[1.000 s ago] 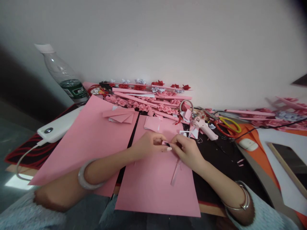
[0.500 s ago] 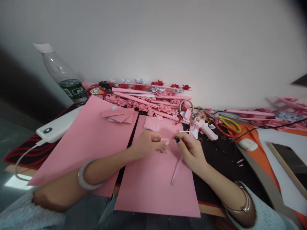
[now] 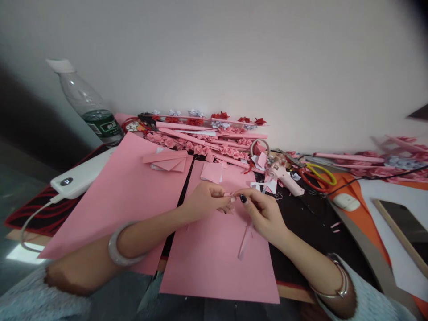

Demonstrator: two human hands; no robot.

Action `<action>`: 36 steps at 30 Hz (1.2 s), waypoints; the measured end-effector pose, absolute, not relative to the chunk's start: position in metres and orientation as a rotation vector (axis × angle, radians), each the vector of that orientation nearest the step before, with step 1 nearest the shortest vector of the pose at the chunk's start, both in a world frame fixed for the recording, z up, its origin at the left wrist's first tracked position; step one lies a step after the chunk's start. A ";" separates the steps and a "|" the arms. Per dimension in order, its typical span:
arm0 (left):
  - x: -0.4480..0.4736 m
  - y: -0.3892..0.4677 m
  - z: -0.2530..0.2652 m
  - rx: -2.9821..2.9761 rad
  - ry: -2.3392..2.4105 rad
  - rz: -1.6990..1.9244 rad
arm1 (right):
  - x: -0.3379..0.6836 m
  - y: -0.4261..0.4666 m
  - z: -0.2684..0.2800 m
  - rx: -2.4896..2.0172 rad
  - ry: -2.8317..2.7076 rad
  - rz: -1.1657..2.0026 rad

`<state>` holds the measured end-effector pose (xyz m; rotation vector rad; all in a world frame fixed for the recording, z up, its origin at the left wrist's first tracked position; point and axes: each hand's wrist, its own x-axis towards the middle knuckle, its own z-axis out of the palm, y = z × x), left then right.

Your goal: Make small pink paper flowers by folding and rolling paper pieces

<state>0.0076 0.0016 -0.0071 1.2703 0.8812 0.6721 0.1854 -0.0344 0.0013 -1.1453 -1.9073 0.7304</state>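
Note:
My left hand [image 3: 207,200] pinches a small folded piece of pink paper [image 3: 228,195] between thumb and fingers, above a large pink sheet [image 3: 217,263]. From the right, my right hand [image 3: 264,210] brings its thumb and index finger together at the edge of that piece; the fingertips partly hide it. Below my right hand a thin clear stick [image 3: 244,243] lies slanted on the sheet. Just beyond my left hand sits a small stack of pink paper squares [image 3: 211,171].
Another pink sheet [image 3: 133,187] with folded pink paper [image 3: 167,160] lies left, near a white power bank [image 3: 80,176] and a bottle [image 3: 90,102]. Paper flowers [image 3: 194,145] line the wall. A glue gun [image 3: 284,176], scissors [image 3: 319,176] and a phone [image 3: 403,227] are on the right.
My right hand has shifted slightly left, bringing its fingertips to the small pink paper piece. My left hand stays in place, holding the piece.

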 end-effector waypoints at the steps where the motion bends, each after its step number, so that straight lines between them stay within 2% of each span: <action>1: 0.008 0.002 -0.007 1.252 0.876 0.655 | 0.185 -0.034 0.002 -1.131 -1.913 0.746; 16: 0.007 0.002 -0.001 1.111 0.843 0.554 | 0.186 -0.030 0.000 -1.014 -1.717 1.181; 25: 0.006 0.003 0.000 1.091 0.792 0.529 | 0.194 -0.026 -0.004 -0.957 -1.860 1.038; 36: 0.005 0.002 -0.001 1.260 0.751 0.508 | 0.193 -0.025 -0.004 -0.986 -1.724 1.129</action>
